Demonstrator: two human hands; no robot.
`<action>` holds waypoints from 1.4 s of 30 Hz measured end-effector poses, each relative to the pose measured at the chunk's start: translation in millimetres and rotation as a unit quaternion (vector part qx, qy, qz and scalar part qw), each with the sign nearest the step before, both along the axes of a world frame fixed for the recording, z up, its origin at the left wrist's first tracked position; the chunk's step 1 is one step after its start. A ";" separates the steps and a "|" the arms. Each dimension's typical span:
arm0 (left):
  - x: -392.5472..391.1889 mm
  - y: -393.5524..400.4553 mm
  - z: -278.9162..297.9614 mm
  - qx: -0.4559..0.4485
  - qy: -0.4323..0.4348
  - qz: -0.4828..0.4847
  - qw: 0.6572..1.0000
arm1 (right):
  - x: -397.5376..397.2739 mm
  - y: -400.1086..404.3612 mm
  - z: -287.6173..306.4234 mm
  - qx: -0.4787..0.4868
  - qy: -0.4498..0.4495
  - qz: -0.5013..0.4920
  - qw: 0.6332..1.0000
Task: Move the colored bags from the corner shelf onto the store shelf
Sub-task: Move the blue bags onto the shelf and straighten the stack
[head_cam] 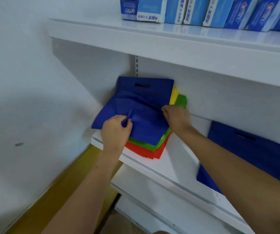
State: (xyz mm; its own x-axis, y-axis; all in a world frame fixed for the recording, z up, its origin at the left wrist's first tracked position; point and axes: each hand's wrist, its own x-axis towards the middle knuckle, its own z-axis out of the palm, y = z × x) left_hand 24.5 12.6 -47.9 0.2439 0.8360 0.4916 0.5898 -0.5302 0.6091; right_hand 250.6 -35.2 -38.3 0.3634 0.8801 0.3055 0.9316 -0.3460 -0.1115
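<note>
A stack of flat fabric bags lies in the corner of the white shelf (152, 164). On top is a blue bag (142, 98) with a slot handle; yellow (174, 95), green (182, 100) and red (146, 152) bags stick out beneath it. My left hand (114, 132) pinches a fold of the blue bag near its front edge. My right hand (176, 117) pinches the same bag at its right side, and the fabric bunches between both hands. Another blue bag (247, 157) lies flat further right on the shelf, partly hidden by my right forearm.
The shelf above (169, 41) holds a row of blue and white boxes (195, 10). A white wall (26, 81) closes the left side. Yellow floor (60, 191) shows below, and lower white shelves (152, 208) jut out under the bags.
</note>
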 end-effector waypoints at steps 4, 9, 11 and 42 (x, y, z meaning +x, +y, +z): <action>28.6 -41.7 14.1 0.034 -0.055 -0.047 0.997 | 33.9 -56.2 1.0 0.026 0.001 -0.059 0.998; 86.2 -101.8 27.0 0.065 0.027 -0.112 0.991 | 97.2 -151.1 13.9 0.066 -0.008 -0.148 0.987; 107.4 -127.9 23.3 0.070 0.063 -0.152 0.984 | 118.3 -191.0 15.2 0.057 -0.026 -0.182 0.981; 158.8 -210.4 -19.1 -0.150 0.386 -0.344 0.843 | 187.3 -290.7 -49.8 -0.020 0.246 -0.288 0.925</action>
State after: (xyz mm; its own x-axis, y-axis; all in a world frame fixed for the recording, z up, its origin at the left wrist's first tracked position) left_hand 183.4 -197.8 -67.0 0.8719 0.4247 -0.2437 0.4875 -0.7994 0.3511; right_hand 437.9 -325.9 -88.2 0.8626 0.5034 -0.0497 0.4310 -0.7828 -0.4489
